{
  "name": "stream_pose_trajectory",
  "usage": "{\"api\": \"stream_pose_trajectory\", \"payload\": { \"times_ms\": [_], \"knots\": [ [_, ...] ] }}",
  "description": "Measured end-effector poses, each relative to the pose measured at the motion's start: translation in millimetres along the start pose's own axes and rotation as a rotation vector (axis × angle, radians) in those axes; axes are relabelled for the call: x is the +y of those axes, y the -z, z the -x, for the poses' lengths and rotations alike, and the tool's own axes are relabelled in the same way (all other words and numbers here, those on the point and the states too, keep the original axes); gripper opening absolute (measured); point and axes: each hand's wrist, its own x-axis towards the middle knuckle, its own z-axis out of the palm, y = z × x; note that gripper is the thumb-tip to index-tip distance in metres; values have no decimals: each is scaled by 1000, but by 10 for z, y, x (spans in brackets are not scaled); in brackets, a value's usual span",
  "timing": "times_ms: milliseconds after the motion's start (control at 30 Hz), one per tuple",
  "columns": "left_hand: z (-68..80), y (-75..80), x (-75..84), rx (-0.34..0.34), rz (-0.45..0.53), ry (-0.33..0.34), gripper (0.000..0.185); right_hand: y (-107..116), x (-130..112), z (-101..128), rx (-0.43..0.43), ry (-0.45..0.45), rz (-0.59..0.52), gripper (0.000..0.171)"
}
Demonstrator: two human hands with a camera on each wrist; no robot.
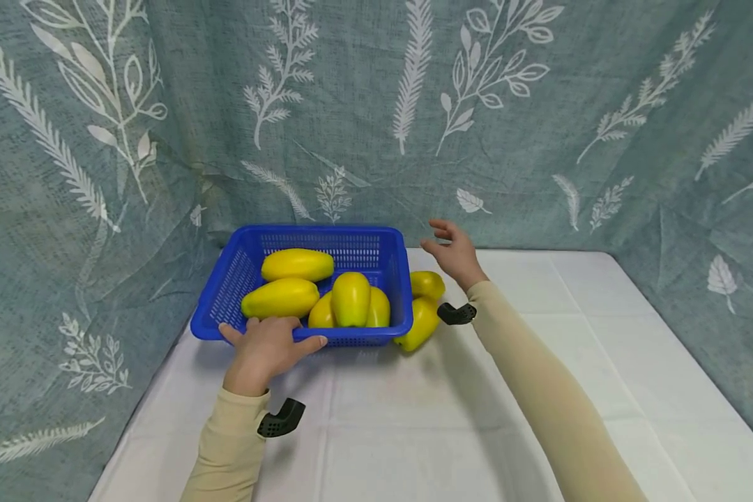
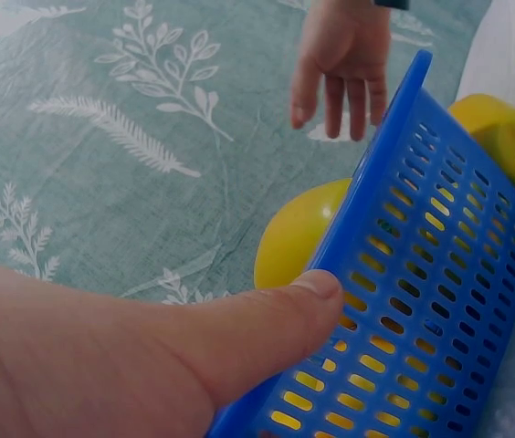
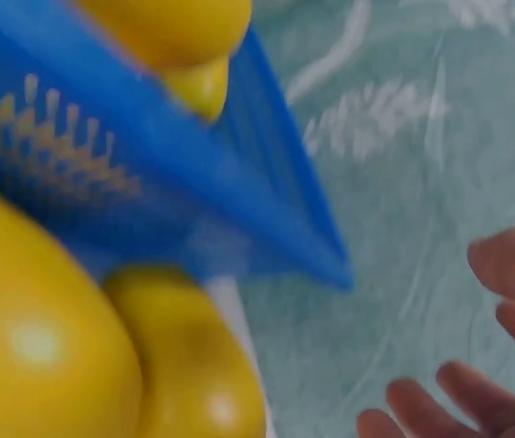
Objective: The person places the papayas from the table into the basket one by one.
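A blue slotted plastic basket stands at the back left of the table and holds several yellow fruits. My left hand grips its near rim, thumb pressed on the outer wall. Two more yellow fruits lie on the cloth against the basket's right side. My right hand hovers just above and behind them, right of the basket's far corner, fingers spread and holding nothing. The right wrist view is blurred: the basket, two yellow fruits beneath it and my fingertips.
A white cloth covers the table. A teal curtain with white leaf prints hangs close behind the basket and along both sides. Bare cloth stretches across the front and right of the table.
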Motion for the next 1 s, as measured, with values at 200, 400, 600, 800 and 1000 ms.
{"api": "stream_pose_trajectory", "payload": {
  "times_ms": [200, 400, 600, 800, 1000],
  "knots": [
    [2, -5, -24, 10, -7, 4, 66, -21, 145, -117, -71, 2, 67, 52],
    [22, -11, -14, 16, 2, 3, 60, -148, 274, -171, -172, -35, 180, 52],
    [25, -15, -4, 30, -1, -6, 58, -217, 385, -165, -264, 6, 359, 46],
    [8, -7, 3, 19, -8, 1, 58, -137, 434, -90, -324, 38, 412, 36],
    [-4, -12, -12, 18, 1, 7, 56, -32, 476, -68, -388, 107, 513, 37]
  ]
}}
